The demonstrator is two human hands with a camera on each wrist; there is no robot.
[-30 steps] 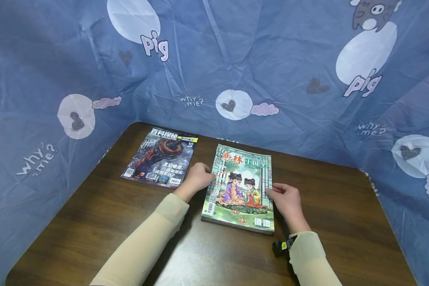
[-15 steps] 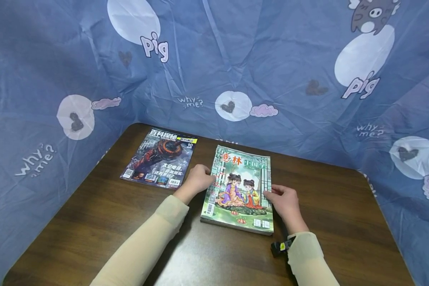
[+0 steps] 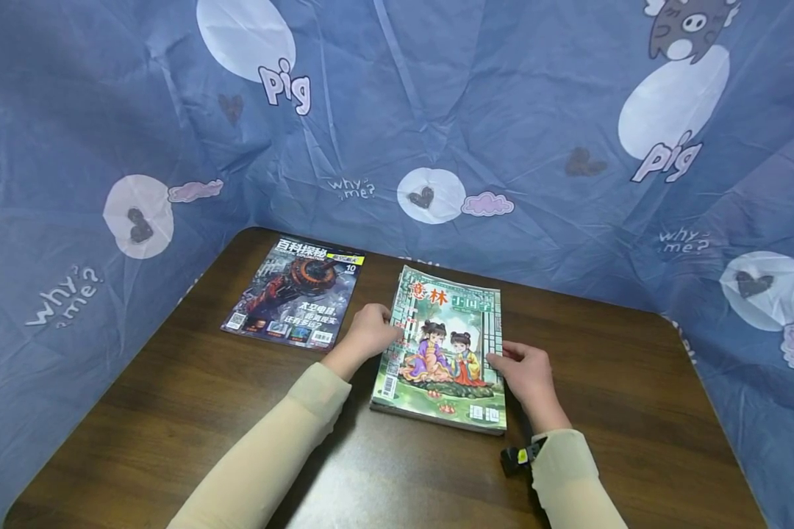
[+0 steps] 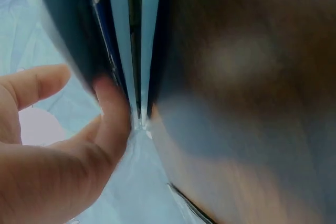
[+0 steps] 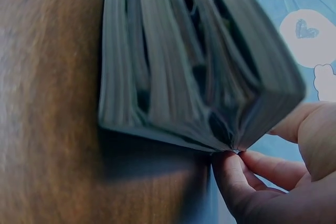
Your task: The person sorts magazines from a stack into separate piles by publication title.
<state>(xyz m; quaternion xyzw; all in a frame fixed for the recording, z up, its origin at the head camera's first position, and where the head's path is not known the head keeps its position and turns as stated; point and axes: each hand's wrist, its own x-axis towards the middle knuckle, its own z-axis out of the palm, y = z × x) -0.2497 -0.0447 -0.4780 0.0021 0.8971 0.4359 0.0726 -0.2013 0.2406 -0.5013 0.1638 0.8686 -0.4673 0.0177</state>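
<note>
- Rests left hand [image 3: 368, 330] and right hand [image 3: 528, 369] on opposite long sides of a magazine stack [image 3: 446, 353], green cover up, on the wooden table [image 3: 622, 389].
- Pinches lightly on the right, thumb at the cover's edge, fingertips against the pages; touches the left side with bent fingers, whether pinching or only pressing impossible to tell.
- Shows scarcely any change from half a second ago, with stack and hands in the same places; suggests steadying rather than carrying.
- Includes a dark magazine [image 3: 298, 290], lying apart to the left, likewise unmoved.
</note>
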